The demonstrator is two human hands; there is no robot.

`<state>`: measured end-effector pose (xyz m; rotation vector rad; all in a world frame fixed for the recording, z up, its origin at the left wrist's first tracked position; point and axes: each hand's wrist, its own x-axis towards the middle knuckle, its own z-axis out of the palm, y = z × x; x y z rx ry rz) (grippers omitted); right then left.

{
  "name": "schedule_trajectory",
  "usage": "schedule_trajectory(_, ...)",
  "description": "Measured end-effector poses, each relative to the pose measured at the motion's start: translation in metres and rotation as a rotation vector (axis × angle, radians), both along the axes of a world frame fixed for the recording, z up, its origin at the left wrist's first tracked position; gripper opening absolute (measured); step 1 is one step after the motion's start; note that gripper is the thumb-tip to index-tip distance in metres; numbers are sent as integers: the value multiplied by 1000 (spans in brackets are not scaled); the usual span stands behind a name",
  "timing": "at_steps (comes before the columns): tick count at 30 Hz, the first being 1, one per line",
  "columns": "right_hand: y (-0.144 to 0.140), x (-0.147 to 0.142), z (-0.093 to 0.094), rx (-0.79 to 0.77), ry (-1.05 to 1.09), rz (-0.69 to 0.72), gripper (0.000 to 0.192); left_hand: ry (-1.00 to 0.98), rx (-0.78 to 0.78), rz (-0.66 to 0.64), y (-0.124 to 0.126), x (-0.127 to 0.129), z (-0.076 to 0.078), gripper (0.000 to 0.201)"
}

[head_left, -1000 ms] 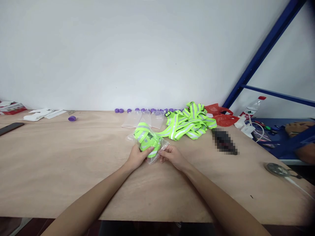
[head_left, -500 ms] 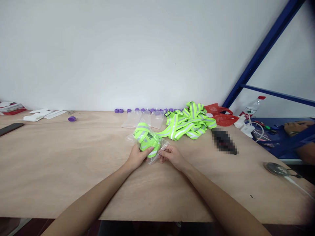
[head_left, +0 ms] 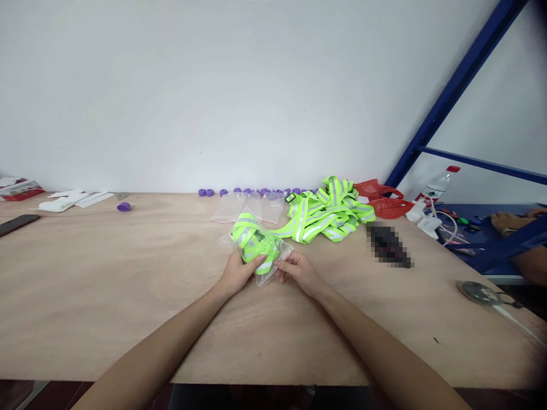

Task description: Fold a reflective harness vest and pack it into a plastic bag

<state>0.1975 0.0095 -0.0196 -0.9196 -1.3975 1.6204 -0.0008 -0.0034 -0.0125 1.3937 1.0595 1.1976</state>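
A clear plastic bag [head_left: 269, 277] with a folded neon-green reflective strap [head_left: 256, 245] in it is between my hands, over the middle of the table. My left hand [head_left: 240, 272] is closed on the bag's left side, its thumb lying across the front. At the right, my right hand [head_left: 301, 270] pinches the bag's edge between thumb and fingers. Behind the bag lies a tangled pile of neon-green reflective straps [head_left: 329, 213] with silver stripes and a black buckle. Flat clear bags [head_left: 231, 208] lie to the left of that pile.
Purple caps [head_left: 209, 192] line the wall, with another purple cap [head_left: 123, 206] farther left. Red plastic bags [head_left: 387, 199], a bottle [head_left: 440, 185] and a blurred dark item [head_left: 388, 245] are at right. A phone [head_left: 17, 224] lies far left. Another person's hand [head_left: 508, 221] shows beyond the blue frame.
Both hands keep their hold on the bag, with hardly any movement. The view has shifted very slightly. The other person's hand at the far right has moved a little.
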Motion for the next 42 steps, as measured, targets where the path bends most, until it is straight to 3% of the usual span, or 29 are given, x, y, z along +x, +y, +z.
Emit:
schedule_trajectory(15, 2, 4, -6, 8, -17, 46, 45, 9, -14, -5, 1, -1, 0, 41)
schedule_trajectory(42, 1, 2, 6, -5, -84, 135, 43, 14, 15, 14, -1, -3, -1, 41)
